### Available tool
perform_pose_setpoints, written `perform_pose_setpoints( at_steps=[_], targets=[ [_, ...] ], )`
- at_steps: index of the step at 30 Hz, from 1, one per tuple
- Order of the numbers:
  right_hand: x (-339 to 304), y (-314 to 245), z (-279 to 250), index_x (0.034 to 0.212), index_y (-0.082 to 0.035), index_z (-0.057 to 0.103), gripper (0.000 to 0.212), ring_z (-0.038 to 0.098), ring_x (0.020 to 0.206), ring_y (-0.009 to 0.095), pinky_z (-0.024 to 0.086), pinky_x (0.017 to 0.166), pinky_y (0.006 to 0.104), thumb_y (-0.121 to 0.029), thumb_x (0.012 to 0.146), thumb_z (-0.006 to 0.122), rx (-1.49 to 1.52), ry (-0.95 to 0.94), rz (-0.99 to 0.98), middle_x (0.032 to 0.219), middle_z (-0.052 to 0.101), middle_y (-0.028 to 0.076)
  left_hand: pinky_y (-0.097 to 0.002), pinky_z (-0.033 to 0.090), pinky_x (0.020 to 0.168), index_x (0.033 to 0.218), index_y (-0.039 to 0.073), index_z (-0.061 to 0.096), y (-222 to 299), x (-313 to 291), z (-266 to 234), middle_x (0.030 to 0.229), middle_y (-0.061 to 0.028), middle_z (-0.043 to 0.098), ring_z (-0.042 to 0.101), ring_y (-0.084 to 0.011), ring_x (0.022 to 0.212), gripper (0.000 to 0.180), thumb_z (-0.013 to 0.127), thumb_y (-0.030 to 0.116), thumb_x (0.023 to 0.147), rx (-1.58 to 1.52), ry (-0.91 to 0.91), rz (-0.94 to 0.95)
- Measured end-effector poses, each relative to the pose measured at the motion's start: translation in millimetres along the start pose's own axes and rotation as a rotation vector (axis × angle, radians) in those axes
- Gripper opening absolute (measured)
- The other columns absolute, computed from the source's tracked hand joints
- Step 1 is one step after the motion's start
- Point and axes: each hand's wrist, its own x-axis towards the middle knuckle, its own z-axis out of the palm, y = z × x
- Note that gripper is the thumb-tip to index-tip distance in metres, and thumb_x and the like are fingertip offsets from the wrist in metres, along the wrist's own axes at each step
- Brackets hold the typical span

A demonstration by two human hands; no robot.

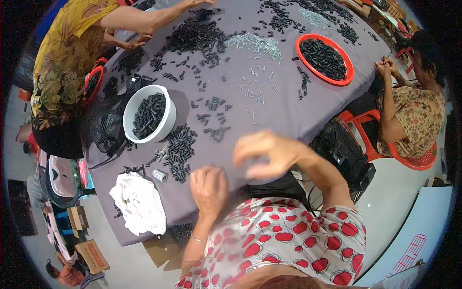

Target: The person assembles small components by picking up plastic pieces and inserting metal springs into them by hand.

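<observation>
Grey cloth covers a large table (284,118), its straight edges bent by the wide lens, seen from above by a person in a white top with red spots. The person's left hand (208,190) is at the near side of the table with its fingers curled under; whether it has hold of anything cannot be told. The right hand (272,155), blurred, is over the near edge, its thumb parted from loosely curved fingers and only a gap visible between them. The small black cylinders nearest the left hand lie in a heap (179,153) just to its left; others lie scattered (215,132) ahead of both hands. Beyond the heap, a white bowl (170,120) is full of similar pieces. A crumpled white cloth (139,204) rests at the near left corner. Farther off are silvery pins (255,44), a red tray (351,73) of black pieces, and co-workers on both sides.
</observation>
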Motion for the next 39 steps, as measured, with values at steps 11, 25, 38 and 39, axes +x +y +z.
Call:
perform_pose_setpoints(
  at_steps=[11,25,38,39],
  targets=[
    [-64.4,47.9,-70.9,0.092,0.0,0.062,0.008,0.052,0.066,0.01,0.043,0.06,0.0249,-0.004,0.086,0.059,-0.386,1.016,0.401,0.087,0.06,0.002,-0.038,0.041,0.075,0.087,0.006,0.064,1.7,0.8,1.1,0.088,-0.0091,0.059,0.053,-0.0273,0.082,0.015,0.068,0.003,0.073,-0.042,0.008,-0.012],
    [-103.0,68.2,-85.8,0.104,-0.007,0.059,0.028,0.059,0.086,0.031,0.047,0.072,0.0437,-0.019,0.079,0.065,-1.14,0.994,0.66,0.097,0.054,0.014,-0.0378,0.042,0.077,0.088,0.008,0.063,1.2,0.3,2.5,0.09,-0.0076,0.056,0.052,-0.0273,0.086,0.021,0.068,0.002,0.069,-0.016,-0.006,-0.016],
    [-82.9,62.6,-51.6,0.084,-0.004,0.061,0.012,0.055,0.08,0.028,0.045,0.071,0.0374,-0.005,0.074,0.066,-1.245,0.761,0.379,0.088,0.058,0.009,-0.0374,0.043,0.077,0.089,0.008,0.063,0.1,-1.3,2.5,0.09,-0.0079,0.056,0.052,-0.027,0.087,0.02,0.069,0.002,0.07,-0.01,-0.003,-0.003],
    [-83.9,62.3,-49.2,0.084,-0.005,0.061,0.012,0.055,0.081,0.027,0.044,0.071,0.0372,-0.004,0.073,0.066,-1.248,0.787,0.371,0.087,0.058,0.008,-0.0373,0.043,0.077,0.089,0.008,0.063,0.0,-1.2,2.3,0.09,-0.008,0.057,0.052,-0.027,0.087,0.02,0.069,0.002,0.07,-0.009,-0.003,0.0]
  ],
)
